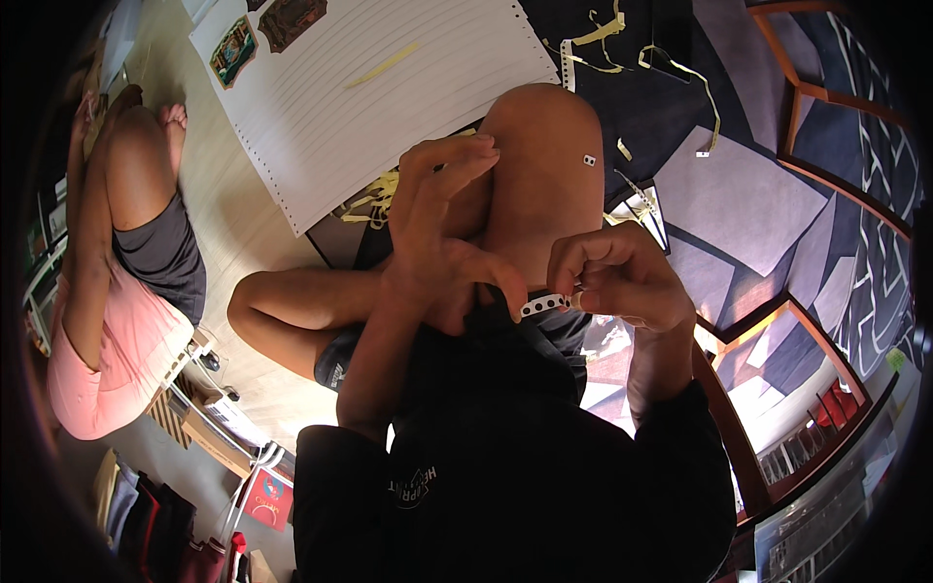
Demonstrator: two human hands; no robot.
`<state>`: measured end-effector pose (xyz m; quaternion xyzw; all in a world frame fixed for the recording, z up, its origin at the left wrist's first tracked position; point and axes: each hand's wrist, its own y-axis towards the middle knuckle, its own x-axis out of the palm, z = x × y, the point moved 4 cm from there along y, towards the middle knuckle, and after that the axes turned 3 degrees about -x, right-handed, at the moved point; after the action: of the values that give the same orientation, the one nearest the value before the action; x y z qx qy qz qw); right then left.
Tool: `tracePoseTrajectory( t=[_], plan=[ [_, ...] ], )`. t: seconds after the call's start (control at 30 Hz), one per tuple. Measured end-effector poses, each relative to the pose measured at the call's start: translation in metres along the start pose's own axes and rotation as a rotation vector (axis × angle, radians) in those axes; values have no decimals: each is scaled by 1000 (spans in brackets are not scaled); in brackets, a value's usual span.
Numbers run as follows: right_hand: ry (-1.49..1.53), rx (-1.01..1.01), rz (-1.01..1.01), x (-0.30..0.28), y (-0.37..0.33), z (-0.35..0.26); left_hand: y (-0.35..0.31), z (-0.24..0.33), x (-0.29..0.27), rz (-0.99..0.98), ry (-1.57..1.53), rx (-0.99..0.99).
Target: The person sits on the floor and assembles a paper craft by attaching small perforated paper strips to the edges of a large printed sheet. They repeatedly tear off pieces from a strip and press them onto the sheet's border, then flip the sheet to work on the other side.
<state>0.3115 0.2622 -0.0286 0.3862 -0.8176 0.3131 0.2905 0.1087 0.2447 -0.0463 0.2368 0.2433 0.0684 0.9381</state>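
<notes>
A short white paper strip with a row of round holes (542, 306) is pinched in my right hand (622, 277). Its free end reaches left to the thumb tip of my left hand (437, 223); whether they touch I cannot tell. The other fingers of my left hand are raised and well apart from that thumb. Both hands are above my lap. On my raised knee lies a tiny punched paper scrap (589, 160). Behind my left hand is a pile of thin yellowish paper strips (381, 197).
Lined paper with punched edges (330, 126) spreads ahead, with two small ornate pieces (233, 52) on it. Curled strips (714, 102) and grey sheets (739, 194) lie at the right, near wooden frames (846, 189). Another person in pink (117, 360) sits at the left.
</notes>
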Motion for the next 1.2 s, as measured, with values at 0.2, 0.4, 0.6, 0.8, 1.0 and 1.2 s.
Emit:
tracePoseTrajectory(
  t=[0.2, 0.4, 0.6, 0.8, 1.0, 1.2],
  plan=[
    [-24, 23, -14, -7, 0, 2, 4, 0, -1, -14, 36, -2],
    [-140, -79, 60, -5, 2, 0, 7, -6, -1, -14, 53, -20],
    [-465, -493, 143, -28, 15, -38, 25, -32, -4, -3, 153, -116],
    [-687, -365, 417, -144, 101, -51, 43, -125, 39, -80, 151, -309],
    [-892, -148, 389, -198, 162, -40, 65, -172, 74, -229, 323, -247],
    [-877, -78, 365, -213, 177, -28, 63, -179, 88, -278, 464, -228]
  ],
)
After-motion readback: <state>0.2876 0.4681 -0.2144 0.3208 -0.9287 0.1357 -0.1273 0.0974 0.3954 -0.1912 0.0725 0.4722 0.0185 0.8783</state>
